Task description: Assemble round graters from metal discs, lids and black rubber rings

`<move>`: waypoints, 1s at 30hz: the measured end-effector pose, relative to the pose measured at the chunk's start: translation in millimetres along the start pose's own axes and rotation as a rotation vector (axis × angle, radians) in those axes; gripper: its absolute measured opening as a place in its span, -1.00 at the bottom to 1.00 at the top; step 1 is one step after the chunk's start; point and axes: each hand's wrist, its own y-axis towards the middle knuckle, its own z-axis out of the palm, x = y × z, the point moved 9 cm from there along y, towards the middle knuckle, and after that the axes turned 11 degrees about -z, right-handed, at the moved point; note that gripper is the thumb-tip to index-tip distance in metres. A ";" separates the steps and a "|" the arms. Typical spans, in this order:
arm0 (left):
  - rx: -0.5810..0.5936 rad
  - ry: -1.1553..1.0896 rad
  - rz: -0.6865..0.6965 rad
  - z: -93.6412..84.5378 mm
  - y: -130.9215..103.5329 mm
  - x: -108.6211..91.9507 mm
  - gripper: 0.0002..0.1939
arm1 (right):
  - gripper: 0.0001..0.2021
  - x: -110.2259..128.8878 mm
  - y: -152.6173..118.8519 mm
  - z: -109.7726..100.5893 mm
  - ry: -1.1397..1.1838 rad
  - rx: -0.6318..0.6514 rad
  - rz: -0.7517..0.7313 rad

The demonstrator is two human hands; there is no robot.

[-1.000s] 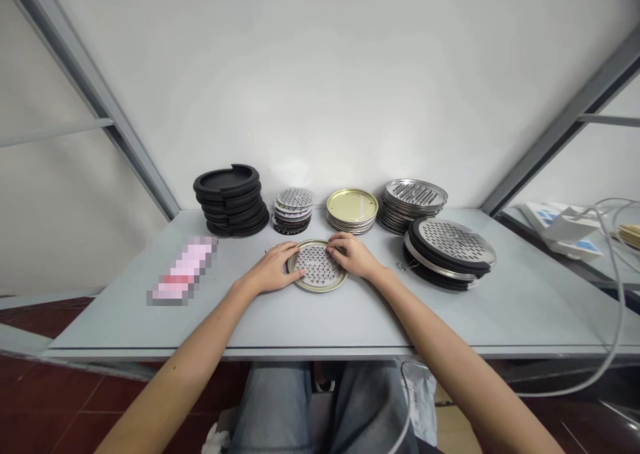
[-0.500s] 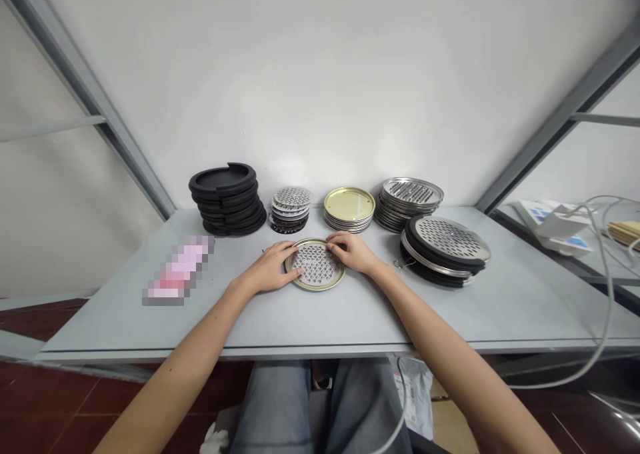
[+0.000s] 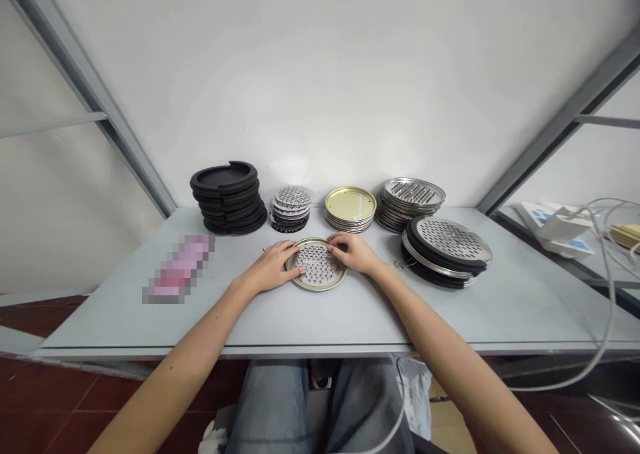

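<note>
A gold-coloured round metal lid (image 3: 320, 289) lies flat on the table in front of me. Inside its rim sits a silvery grater disc (image 3: 316, 265) with rows of raised, punched holes. My left hand (image 3: 270, 265) grips the lid's left side, its thumb resting over the disc and its fingers at the rim. At the upper right, my right hand (image 3: 353, 251) holds the rim between curled fingers and thumb. Behind them stand a stack of similar gold lids (image 3: 351, 205) and a smaller stack of grater discs (image 3: 293, 207).
Black rings (image 3: 227, 201) are stacked at the back left. Silver-rimmed graters (image 3: 413, 201) stand at the back right, with a black-edged grater stack (image 3: 447, 251) nearer. A pixelated pink item (image 3: 183, 267) lies left. A white cable (image 3: 607, 307) hangs over the right side.
Both hands keep their places on the lid and its disc. The whole view has shifted very slightly; nothing else has visibly moved.
</note>
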 end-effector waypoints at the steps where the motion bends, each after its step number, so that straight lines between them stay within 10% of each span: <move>1: -0.004 0.008 0.004 -0.1 -0.2 -0.8 -0.44 | -0.81 -0.1 -0.1 -0.2 0.002 0.003 0.004; 9: -0.094 0.050 -0.024 -8.9 -0.2 -2.0 -0.49 | -0.81 3.2 0.5 -1.5 0.008 -0.002 -0.019; 17: -0.759 0.213 -0.638 -85.9 -26.6 48.8 -0.52 | -0.82 1.4 -0.6 0.0 0.002 0.003 -0.006; 30: -0.830 0.131 -0.929 -108.9 -46.7 93.5 -0.65 | -0.82 1.9 -0.5 0.2 -0.010 0.010 -0.020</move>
